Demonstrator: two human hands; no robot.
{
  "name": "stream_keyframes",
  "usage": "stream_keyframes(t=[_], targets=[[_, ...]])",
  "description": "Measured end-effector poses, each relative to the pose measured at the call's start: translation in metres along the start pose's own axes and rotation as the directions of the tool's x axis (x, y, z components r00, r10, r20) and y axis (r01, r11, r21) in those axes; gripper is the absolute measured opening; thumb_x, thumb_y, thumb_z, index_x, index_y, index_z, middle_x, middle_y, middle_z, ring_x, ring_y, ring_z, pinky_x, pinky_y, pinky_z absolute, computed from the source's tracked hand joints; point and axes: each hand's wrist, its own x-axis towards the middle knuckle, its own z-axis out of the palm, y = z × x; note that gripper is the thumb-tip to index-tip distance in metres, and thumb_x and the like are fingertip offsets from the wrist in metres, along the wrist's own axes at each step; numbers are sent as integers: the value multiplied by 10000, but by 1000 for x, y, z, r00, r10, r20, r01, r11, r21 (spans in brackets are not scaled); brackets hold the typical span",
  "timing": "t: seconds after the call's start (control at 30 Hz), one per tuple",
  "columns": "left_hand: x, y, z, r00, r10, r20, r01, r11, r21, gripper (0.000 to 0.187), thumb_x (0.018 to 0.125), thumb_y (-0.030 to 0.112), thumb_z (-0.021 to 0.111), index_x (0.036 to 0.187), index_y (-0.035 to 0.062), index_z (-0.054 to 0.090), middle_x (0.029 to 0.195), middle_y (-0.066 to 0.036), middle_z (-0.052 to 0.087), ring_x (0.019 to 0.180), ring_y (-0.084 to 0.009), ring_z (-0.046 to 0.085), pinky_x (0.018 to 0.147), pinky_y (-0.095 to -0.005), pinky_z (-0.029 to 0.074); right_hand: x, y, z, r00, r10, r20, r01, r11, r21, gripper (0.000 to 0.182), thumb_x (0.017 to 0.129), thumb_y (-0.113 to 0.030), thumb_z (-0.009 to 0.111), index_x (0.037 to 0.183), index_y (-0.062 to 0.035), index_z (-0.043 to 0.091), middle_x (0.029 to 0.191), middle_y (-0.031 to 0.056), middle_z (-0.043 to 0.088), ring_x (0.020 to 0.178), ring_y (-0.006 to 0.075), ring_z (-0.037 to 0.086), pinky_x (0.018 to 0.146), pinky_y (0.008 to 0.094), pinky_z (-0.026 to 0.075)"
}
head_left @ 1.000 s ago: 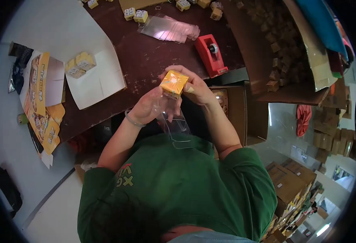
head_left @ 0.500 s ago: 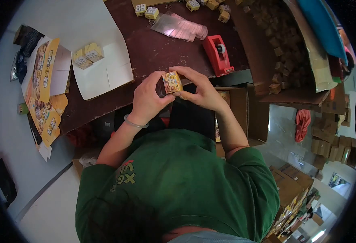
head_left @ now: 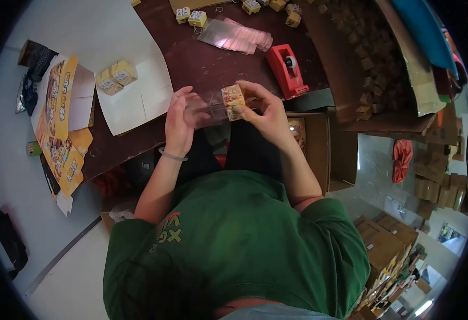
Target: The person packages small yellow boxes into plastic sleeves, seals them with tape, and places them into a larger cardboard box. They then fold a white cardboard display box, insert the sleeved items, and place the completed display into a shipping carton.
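Observation:
Pinched in my right hand (head_left: 263, 109) is a small yellow printed box (head_left: 233, 102), its thumb on the near face. Something clear, like thin see-through plastic (head_left: 212, 111), extends from the box's left side; its exact shape is hard to make out. My left hand (head_left: 179, 120) is beside that plastic with fingers apart and partly smeared by motion. Whether it touches the plastic cannot be told. A grey bangle (head_left: 172, 154) circles the left wrist. Both hands are above my lap at the table's near edge.
Left on the table stands an open white carton (head_left: 138, 101) with yellow-and-white boxes (head_left: 115, 76) inside. A red tape dispenser (head_left: 287, 72) and a clear bag with pink strips (head_left: 239, 37) lie beyond. A large cardboard box (head_left: 324, 64) of small brown boxes is at right.
My left hand has let go of the yellow box and moved left, with fingers spreading. The right hand keeps the box, now slightly farther right, and clear plastic shows between the hands.

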Motion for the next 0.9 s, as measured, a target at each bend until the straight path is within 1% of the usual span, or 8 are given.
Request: stream_keyframes(t=[0.07, 0.17, 0.27, 0.37, 0.4, 0.8, 0.87, 0.9], targets=[[-1, -2, 1, 992, 127, 2, -127, 988, 87, 338, 1034, 268, 426, 1296, 58, 466, 1131, -71, 557, 994, -166, 597, 809, -340, 537, 0, -1, 14, 990, -107, -89, 88, 977, -195, 507, 818, -65, 761, 1277, 16, 561, 1143, 83, 637, 951, 132, 639, 801, 270, 543], [-4, 0, 4, 975, 223, -7, -220, 965, 142, 350, 1034, 270, 426, 1304, 51, 461, 1143, -65, 546, 1034, -169, 579, 847, -351, 522, -2, 9, 36, 965, -130, -227, 155, 983, 98, 487, 807, -37, 762, 1256, 16, 579, 1140, 97, 638, 959, 153, 641, 801, 273, 540], [-5, 2, 3, 968, 252, 0, -248, 956, 158, 357, 1032, 277, 431, 1304, 48, 460, 1145, -63, 548, 1049, -170, 570, 876, -349, 508, -4, 21, 40, 967, -109, -232, 157, 967, 199, 486, 803, -10, 759, 1255, 16, 581, 1175, 119, 633, 1044, 179, 616, 873, 293, 520], [-6, 6, -2, 972, 234, -8, -230, 962, 147, 358, 1029, 275, 438, 1303, 45, 460, 1138, -61, 550, 1044, -162, 565, 893, -332, 496, -11, 29, 40, 933, -320, -165, 319, 947, -34, 483, 807, 7, 752, 1260, 11, 582, 1218, 113, 615, 1144, 196, 568, 967, 319, 476], [-7, 7, -4, 975, 221, -16, -217, 966, 141, 359, 1028, 275, 440, 1303, 44, 460, 1135, -60, 550, 1043, -160, 562, 899, -327, 492, -14, 33, 46, 945, -267, -189, 292, 949, 121, 491, 797, 24, 754, 1256, 22, 581, 1264, 124, 588, 1183, 205, 542, 1029, 342, 434], [-20, 8, -6, 988, 149, -31, -143, 978, 153, 344, 1006, 304, 472, 1276, 93, 492, 1101, -22, 540, 956, -122, 584, 793, -295, 542, -23, 39, 57, 951, -186, -246, 256, 920, 296, 462, 858, 13, 694, 1298, 36, 554, 1357, 155, 518, 1250, 227, 518, 1057, 357, 414], [-19, 10, -7, 992, 108, -65, -104, 993, 58, 344, 1005, 305, 476, 1280, 98, 492, 1099, -12, 543, 947, -117, 586, 794, -287, 535, -24, 29, 54, 978, -93, -189, 174, 859, 481, 443, 893, -13, 660, 1316, 45, 540, 1360, 144, 522, 1229, 223, 535, 1058, 355, 410], [-19, 11, -7, 993, 84, -80, -84, 996, 10, 345, 1005, 306, 477, 1281, 100, 493, 1098, -7, 545, 942, -115, 587, 794, -284, 532, -23, 30, 53, 974, -129, -188, 199, 886, 419, 416, 916, -31, 632, 1311, 63, 539, 1344, 139, 538, 1211, 218, 547, 1048, 345, 412]])
